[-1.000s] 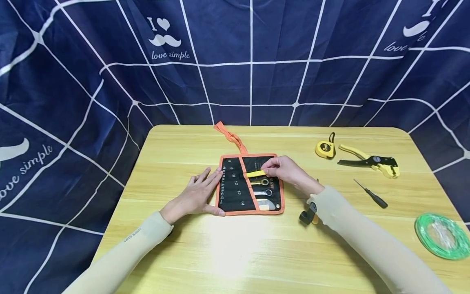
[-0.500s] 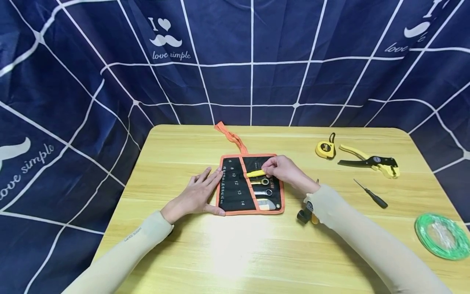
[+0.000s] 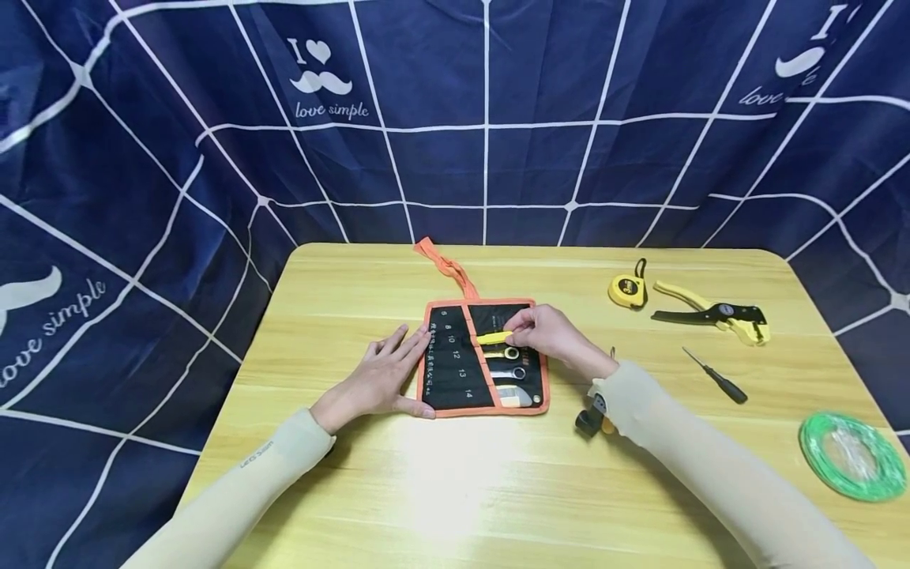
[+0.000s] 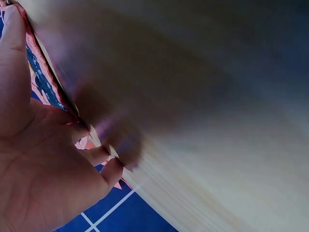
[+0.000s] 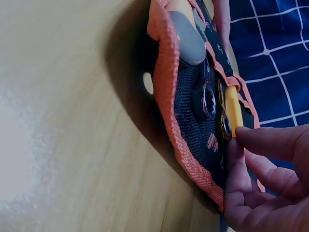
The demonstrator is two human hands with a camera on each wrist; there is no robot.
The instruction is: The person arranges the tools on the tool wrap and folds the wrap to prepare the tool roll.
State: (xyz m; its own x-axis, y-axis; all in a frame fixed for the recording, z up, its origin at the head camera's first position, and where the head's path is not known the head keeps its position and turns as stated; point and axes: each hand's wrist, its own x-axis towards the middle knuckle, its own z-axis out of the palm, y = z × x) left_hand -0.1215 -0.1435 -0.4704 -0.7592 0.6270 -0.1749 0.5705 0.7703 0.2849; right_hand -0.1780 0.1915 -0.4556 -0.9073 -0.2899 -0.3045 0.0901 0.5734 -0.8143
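Note:
A black tool roll (image 3: pixel 445 367) with orange edging and printed sizes lies unfolded on the table. My left hand (image 3: pixel 380 375) rests at its left edge, fingers spread over the edging; the left wrist view shows that palm (image 4: pixel 53 164) from beneath. Thumb and fingers of my right hand (image 3: pixel 554 336) pinch the end of a slim yellow tool (image 5: pixel 233 108), whose other end is hidden in a pocket. Below it, two ring-ended wrenches (image 3: pixel 509 373) sit in neighbouring pockets. A grey-and-cream handled tool (image 5: pixel 187 38) fills the lowest pocket.
An orange tie strap (image 3: pixel 448 266) trails from the roll's top. To the right lie a yellow tape measure (image 3: pixel 629 291), yellow-and-black wire strippers (image 3: pixel 718 312), a screwdriver (image 3: pixel 718 377) and a green wire coil (image 3: pixel 817 454). A blue cloth (image 3: pixel 441 158) hangs behind the table.
My right hand and forearm have shifted slightly left, and a little less of the yellow tool shows outside its pocket. The left hand stays where it was.

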